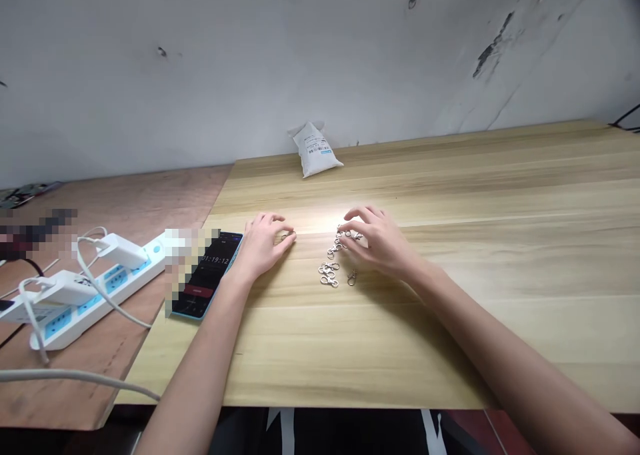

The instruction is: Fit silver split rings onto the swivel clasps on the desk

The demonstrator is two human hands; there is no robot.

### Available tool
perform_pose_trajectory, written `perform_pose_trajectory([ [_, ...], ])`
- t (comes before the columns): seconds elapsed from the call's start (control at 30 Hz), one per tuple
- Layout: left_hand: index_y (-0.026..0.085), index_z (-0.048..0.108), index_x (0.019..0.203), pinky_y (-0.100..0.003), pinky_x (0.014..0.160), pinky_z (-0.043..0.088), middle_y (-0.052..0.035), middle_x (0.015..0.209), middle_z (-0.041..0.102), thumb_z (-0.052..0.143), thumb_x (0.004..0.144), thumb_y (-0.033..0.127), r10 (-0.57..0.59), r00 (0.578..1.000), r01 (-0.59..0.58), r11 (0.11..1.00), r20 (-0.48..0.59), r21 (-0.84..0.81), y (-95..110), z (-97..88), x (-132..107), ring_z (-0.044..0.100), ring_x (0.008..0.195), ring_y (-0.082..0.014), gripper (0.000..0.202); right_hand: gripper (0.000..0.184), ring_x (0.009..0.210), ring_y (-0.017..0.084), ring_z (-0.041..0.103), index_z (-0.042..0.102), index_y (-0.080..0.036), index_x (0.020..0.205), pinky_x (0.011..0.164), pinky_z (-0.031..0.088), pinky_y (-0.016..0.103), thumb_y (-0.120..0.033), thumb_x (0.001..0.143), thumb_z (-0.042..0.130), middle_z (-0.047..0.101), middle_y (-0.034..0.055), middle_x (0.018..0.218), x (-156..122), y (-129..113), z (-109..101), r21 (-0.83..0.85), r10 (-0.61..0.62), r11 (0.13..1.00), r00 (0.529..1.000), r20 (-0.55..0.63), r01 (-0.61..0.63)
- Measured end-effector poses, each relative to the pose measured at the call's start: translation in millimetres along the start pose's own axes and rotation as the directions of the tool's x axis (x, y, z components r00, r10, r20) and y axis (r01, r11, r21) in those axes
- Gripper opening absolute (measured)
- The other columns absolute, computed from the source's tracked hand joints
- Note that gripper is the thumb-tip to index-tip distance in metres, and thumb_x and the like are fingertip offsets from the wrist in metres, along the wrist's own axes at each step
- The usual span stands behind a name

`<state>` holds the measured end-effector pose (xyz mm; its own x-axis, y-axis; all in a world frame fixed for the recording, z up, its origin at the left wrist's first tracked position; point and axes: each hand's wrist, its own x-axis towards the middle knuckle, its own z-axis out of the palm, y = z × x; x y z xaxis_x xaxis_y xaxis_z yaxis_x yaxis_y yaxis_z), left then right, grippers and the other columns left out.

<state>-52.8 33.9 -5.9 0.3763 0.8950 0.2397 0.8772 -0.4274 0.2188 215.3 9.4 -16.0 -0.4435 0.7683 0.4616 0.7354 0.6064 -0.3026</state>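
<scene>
Small silver swivel clasps (329,275) lie in a loose line on the wooden table, within reach of my right hand (377,240). The thumb and index finger of that hand close on a clasp (340,231) at the far end of the line; the fingers partly cover the pieces there. One clasp (352,278) lies apart, just below the right hand. My left hand (265,243) rests on the table to the left, thumb and index finger curled together around a small metal ring (285,236), which is mostly hidden.
A white plastic parcel bag (316,151) stands by the wall at the table's back edge. A phone (207,275) showing a timer lies beside my left forearm. Farther left, a white power strip (117,278) holds plugged chargers, and a cable (80,375) crosses the brown board.
</scene>
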Motion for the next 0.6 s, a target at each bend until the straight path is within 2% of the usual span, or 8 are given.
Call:
perform_pose_trajectory([
  [0.17, 0.025, 0.073, 0.094, -0.044, 0.094, 0.038, -0.0047, 0.105, 0.066, 0.059, 0.090, 0.034, 0.006, 1.000, -0.005, 1.000, 0.021, -0.023, 3, 1.6, 0, 0.053, 0.104, -0.0254, 0.017, 0.013, 0.101, 0.023, 0.055, 0.076, -0.026, 0.090, 0.087, 0.042, 0.039, -0.031, 0.089, 0.063, 0.065, 0.0073, 0.105, -1, -10, -2, 0.015, -0.129, 0.992, 0.985, 0.116, 0.129],
  [0.37, 0.025, 0.072, 0.097, -0.042, 0.092, 0.038, -0.0038, 0.103, 0.066, 0.058, 0.091, 0.037, 0.017, 0.999, -0.016, 0.998, 0.030, -0.054, 8, 2.1, -1, 0.054, 0.101, -0.0239, 0.019, 0.019, 0.104, 0.026, 0.055, 0.076, -0.024, 0.093, 0.090, 0.040, 0.044, -0.027, 0.093, 0.057, 0.064, 0.0113, 0.109, -1, -2, 4, -0.107, -0.034, 0.994, 0.999, 0.032, 0.037],
  [0.43, 0.026, 0.072, 0.097, -0.041, 0.091, 0.038, -0.0036, 0.104, 0.066, 0.060, 0.089, 0.036, 0.037, 0.999, -0.035, 0.997, 0.028, -0.065, 11, 3.0, -1, 0.055, 0.102, -0.0236, 0.017, 0.018, 0.103, 0.026, 0.055, 0.075, -0.023, 0.095, 0.088, 0.041, 0.042, -0.029, 0.092, 0.058, 0.064, 0.0109, 0.109, -1, -4, 1, -0.066, -0.040, 0.997, 0.998, 0.051, 0.044],
  [0.6, 0.025, 0.072, 0.089, -0.040, 0.089, 0.037, -0.0030, 0.102, 0.066, 0.062, 0.088, 0.031, 0.045, 0.999, -0.042, 0.995, 0.024, -0.089, 13, 4.6, 1, 0.056, 0.100, -0.0230, 0.011, 0.012, 0.102, 0.023, 0.056, 0.076, -0.026, 0.087, 0.089, 0.040, 0.039, -0.032, 0.089, 0.065, 0.066, 0.0063, 0.104, -2, -15, -1, 0.054, -0.151, 0.988, 0.971, 0.186, 0.144],
])
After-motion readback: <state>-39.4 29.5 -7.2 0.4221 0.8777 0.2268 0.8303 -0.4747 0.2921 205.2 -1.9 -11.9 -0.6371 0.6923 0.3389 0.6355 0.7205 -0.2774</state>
